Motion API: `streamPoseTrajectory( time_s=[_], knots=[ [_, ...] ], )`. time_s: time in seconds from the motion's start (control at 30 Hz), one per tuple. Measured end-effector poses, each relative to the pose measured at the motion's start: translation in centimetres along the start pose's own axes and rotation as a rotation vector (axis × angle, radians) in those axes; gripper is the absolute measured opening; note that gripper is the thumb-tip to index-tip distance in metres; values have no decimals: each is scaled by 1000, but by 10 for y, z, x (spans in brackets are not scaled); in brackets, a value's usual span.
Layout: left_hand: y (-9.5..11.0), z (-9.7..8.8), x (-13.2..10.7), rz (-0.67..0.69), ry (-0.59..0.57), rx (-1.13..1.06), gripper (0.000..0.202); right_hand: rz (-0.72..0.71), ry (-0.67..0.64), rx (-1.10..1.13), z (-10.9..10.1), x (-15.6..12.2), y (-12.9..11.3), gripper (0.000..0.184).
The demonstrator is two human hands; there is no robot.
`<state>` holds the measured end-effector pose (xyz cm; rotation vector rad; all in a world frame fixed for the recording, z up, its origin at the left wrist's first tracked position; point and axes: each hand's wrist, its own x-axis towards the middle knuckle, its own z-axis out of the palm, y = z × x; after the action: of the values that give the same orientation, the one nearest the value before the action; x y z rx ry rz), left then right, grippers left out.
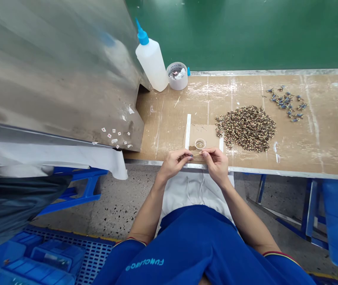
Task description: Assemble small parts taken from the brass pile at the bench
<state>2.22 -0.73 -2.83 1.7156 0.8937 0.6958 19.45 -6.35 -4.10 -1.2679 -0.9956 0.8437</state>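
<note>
My left hand [175, 161] and my right hand [215, 162] meet at the near edge of the taped cardboard bench top [305, 142]. Both pinch the ends of a thin stick or wire [197, 154] held level between them; a tiny piece may be on it, too small to name. Just beyond the fingers sits a small clear round cup [200, 143] on a cardboard patch. To the right of it lies a heap of several small brown ring-shaped parts [247, 127]. Farther right are several small blue parts [287, 102], scattered loosely.
A white squeeze bottle with a blue nozzle [151, 59] and a tape roll holding scraps [177, 76] stand at the back left. A large metal housing [56, 71] fills the left. Blue crates [38, 265] sit on the floor, and another person's dark sleeve [11, 206] shows at left.
</note>
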Motion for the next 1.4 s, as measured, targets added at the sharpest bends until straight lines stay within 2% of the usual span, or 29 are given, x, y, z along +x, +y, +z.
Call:
streamPoseTrajectory(
  time_s=[1.4],
  knots=[
    [3,2,0,44,15,60,16,29,-48,-92,-3,-1,4,33]
  ],
)
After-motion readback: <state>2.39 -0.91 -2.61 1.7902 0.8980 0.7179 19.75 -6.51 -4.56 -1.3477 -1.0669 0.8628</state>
